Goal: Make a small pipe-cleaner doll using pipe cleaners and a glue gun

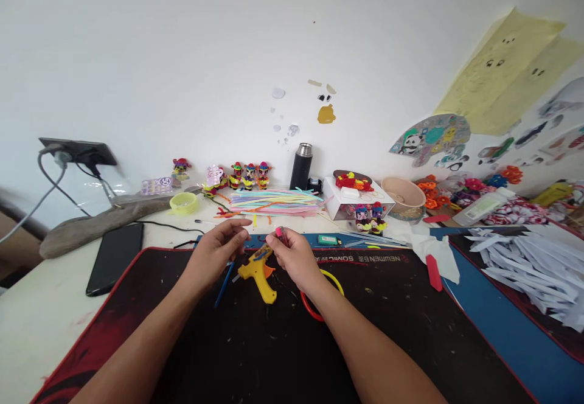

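My right hand [294, 260] pinches a small pink-tipped piece [279, 232], too small to name. My left hand [218, 247] is across from it, fingers loosely curved and apart, with nothing visible in them. Between and just below both hands lies a yellow hot glue gun [261, 277] with an orange trigger, on a black desk mat [255, 361]. Beside my left wrist rests a thin blue stick [223, 285]. A red and yellow ring [310, 311] is partly hidden under my right wrist.
Behind the hands lies a bundle of pastel pipe cleaners [274, 202], near a black flask [302, 168] and several small figures [249, 176]. A white box [337, 202] stands right of them. A phone [115, 259] lies left, white paper strips [529, 270] far right.
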{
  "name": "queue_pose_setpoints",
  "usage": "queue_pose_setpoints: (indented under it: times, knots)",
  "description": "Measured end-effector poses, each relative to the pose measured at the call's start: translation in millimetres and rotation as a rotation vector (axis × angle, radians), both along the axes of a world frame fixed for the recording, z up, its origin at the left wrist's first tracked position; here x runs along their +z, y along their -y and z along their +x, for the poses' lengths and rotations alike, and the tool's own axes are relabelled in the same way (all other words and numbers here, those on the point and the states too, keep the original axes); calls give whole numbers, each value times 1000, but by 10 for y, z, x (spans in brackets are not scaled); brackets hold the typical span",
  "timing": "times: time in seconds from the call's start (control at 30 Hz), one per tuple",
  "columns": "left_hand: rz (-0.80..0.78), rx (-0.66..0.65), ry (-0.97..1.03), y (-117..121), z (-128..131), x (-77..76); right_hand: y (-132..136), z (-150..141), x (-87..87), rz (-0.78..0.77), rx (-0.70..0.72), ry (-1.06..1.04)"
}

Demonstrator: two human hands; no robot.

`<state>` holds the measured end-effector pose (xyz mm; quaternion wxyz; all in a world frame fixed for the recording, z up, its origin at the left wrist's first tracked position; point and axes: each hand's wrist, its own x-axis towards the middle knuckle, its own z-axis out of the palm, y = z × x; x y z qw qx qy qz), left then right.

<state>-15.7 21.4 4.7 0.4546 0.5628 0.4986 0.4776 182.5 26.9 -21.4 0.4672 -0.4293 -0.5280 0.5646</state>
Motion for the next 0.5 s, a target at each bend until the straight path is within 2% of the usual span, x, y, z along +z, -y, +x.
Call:
queue_pose_setpoints:
  times: [0.5]
  knots:
    - [-25,-148,-200,-1,2,-41,-9,-19,-87,61,-13,95]
